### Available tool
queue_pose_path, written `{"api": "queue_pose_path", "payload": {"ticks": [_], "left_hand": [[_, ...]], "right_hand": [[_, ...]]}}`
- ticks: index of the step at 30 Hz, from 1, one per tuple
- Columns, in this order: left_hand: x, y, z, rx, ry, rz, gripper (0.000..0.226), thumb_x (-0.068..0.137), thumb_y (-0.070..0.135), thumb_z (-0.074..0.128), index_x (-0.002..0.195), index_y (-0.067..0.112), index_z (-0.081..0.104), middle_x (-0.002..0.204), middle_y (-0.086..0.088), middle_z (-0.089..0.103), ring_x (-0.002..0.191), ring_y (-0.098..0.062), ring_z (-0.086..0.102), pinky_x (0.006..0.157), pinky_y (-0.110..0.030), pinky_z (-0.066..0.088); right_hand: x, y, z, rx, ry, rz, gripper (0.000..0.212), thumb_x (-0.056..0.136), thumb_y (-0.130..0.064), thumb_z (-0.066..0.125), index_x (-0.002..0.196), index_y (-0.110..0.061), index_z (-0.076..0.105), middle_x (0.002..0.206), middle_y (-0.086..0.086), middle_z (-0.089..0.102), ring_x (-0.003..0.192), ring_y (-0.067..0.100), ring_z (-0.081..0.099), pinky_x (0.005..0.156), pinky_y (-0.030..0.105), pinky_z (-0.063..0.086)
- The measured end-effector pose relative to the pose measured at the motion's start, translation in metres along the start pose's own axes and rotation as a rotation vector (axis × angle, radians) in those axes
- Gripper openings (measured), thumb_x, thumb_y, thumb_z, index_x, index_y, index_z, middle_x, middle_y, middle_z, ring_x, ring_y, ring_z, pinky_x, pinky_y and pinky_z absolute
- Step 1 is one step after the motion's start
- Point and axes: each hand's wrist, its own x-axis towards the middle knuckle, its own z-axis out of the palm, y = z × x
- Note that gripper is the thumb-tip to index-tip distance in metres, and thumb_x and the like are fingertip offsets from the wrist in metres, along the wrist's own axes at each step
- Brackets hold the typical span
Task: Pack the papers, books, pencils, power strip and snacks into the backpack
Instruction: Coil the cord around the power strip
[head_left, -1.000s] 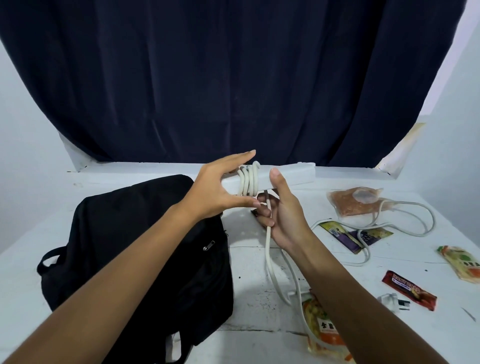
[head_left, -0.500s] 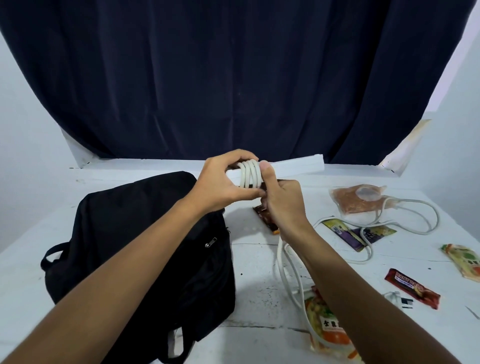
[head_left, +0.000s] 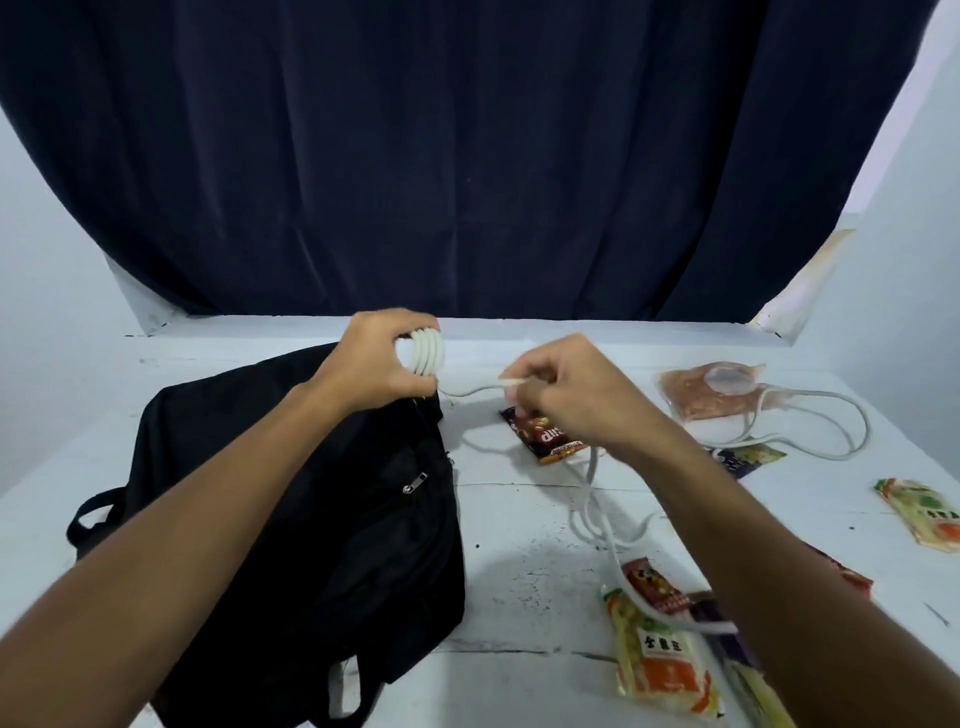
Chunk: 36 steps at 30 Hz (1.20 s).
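left hand (head_left: 382, 358) clenches coiled power strip (head_left: 423, 353) above backpack (head_left: 311, 493) | right hand (head_left: 566, 395) pinches loose cord (head_left: 467, 388) right of backpack | risk: trailing cord likely snags snack packets (head_left: 660, 660), coils slip loose

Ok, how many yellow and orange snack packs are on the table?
2: one pack by the near edge beside the right forearm, another pack at the table's far right. A yellowish sliver against that forearm may be a third.

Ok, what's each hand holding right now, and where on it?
The left hand grips the power strip at its cord-wrapped coils. The right hand pinches the loose cord just beyond the coils.
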Motion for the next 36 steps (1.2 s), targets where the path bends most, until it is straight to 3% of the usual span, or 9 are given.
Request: {"api": "queue_pose_path", "payload": {"ticks": [5, 11, 13, 16, 20, 23, 27, 30, 36], "left_hand": [[-0.009, 0.012, 0.003, -0.173, -0.214, -0.057, 0.030, 0.060, 0.002, 0.080, 0.087, 0.011, 0.070, 0.080, -0.005, 0.064, 0.070, -0.008, 0.057, 0.067, -0.026, 0.048], [-0.016, 0.013, 0.006, -0.753, -0.275, -0.159, 0.030, 0.062, 0.011, 0.081, 0.086, 0.001, 0.066, 0.075, -0.019, 0.058, 0.056, -0.024, 0.057, 0.044, -0.027, 0.044], [-0.015, 0.014, 0.010, -0.902, -0.242, -0.166, 0.034, 0.062, 0.012, 0.079, 0.088, -0.004, 0.064, 0.073, -0.018, 0.059, 0.057, -0.026, 0.055, 0.043, -0.026, 0.041], [-0.009, 0.019, 0.017, -1.010, -0.141, -0.267, 0.044, 0.057, 0.015, 0.078, 0.095, -0.003, 0.065, 0.074, -0.017, 0.063, 0.057, -0.024, 0.057, 0.042, -0.025, 0.041], [-0.003, 0.017, 0.025, -1.030, 0.001, -0.377, 0.048, 0.052, 0.020, 0.079, 0.094, -0.001, 0.068, 0.072, -0.017, 0.062, 0.055, -0.021, 0.056, 0.042, -0.024, 0.041], [-0.002, 0.021, 0.031, -1.048, -0.003, -0.402, 0.050, 0.053, 0.022, 0.080, 0.096, -0.001, 0.067, 0.071, -0.015, 0.064, 0.054, -0.020, 0.057, 0.043, -0.025, 0.043], [0.002, 0.029, 0.034, -1.067, -0.058, -0.387, 0.057, 0.061, 0.011, 0.081, 0.117, 0.013, 0.067, 0.089, -0.012, 0.064, 0.063, -0.019, 0.060, 0.046, -0.025, 0.046], [0.000, 0.033, 0.032, -1.014, -0.112, -0.354, 0.065, 0.065, 0.008, 0.084, 0.123, 0.029, 0.065, 0.109, -0.008, 0.061, 0.073, -0.017, 0.065, 0.048, -0.027, 0.051], [0.001, 0.040, 0.036, -0.979, -0.036, -0.375, 0.063, 0.062, 0.016, 0.081, 0.123, 0.016, 0.065, 0.101, -0.011, 0.065, 0.072, -0.019, 0.066, 0.048, -0.028, 0.052]], "right_hand": [[0.040, 0.011, -0.028, -0.076, 0.219, -0.172, 0.010, 0.089, -0.014, 0.066, 0.086, -0.018, 0.075, 0.067, -0.015, 0.065, 0.069, 0.004, 0.064, 0.074, 0.022, 0.049], [0.060, 0.040, -0.035, 0.301, -0.018, -0.015, 0.008, 0.087, -0.012, 0.068, 0.090, -0.010, 0.075, 0.074, -0.009, 0.071, 0.068, 0.004, 0.061, 0.062, 0.017, 0.047], [0.061, 0.046, -0.031, 0.574, -0.096, 0.099, 0.026, 0.092, 0.001, 0.053, 0.080, -0.011, 0.073, 0.069, -0.001, 0.069, 0.062, 0.011, 0.060, 0.055, 0.021, 0.044], [0.060, 0.056, -0.015, 0.811, -0.131, 0.129, 0.045, 0.090, 0.013, 0.028, 0.074, -0.011, 0.063, 0.056, -0.002, 0.054, 0.049, 0.008, 0.034, 0.045, 0.019, 0.019], [0.057, 0.063, 0.002, 0.748, -0.143, 0.042, 0.022, 0.086, 0.013, 0.048, 0.089, -0.003, 0.062, 0.065, -0.001, 0.049, 0.052, 0.007, 0.031, 0.044, 0.017, 0.019], [0.049, 0.059, 0.013, 0.686, -0.220, 0.021, 0.008, 0.083, -0.004, 0.067, 0.083, -0.010, 0.072, 0.065, -0.004, 0.049, 0.054, 0.007, 0.033, 0.048, 0.021, 0.020], [0.045, 0.049, 0.030, 0.742, -0.093, 0.120, 0.030, 0.092, -0.038, 0.061, 0.084, -0.009, 0.068, 0.073, 0.001, 0.055, 0.054, 0.008, 0.039, 0.047, 0.020, 0.024], [0.037, 0.044, 0.032, 0.638, -0.048, 0.115, 0.031, 0.092, -0.042, 0.059, 0.077, -0.016, 0.066, 0.060, -0.008, 0.053, 0.047, 0.005, 0.036, 0.043, 0.016, 0.026], [0.031, 0.031, 0.036, 0.426, 0.193, 0.133, 0.052, 0.090, -0.046, 0.061, 0.064, -0.002, 0.058, 0.037, -0.010, 0.046, 0.031, 0.002, 0.039, 0.039, 0.014, 0.029]]}}
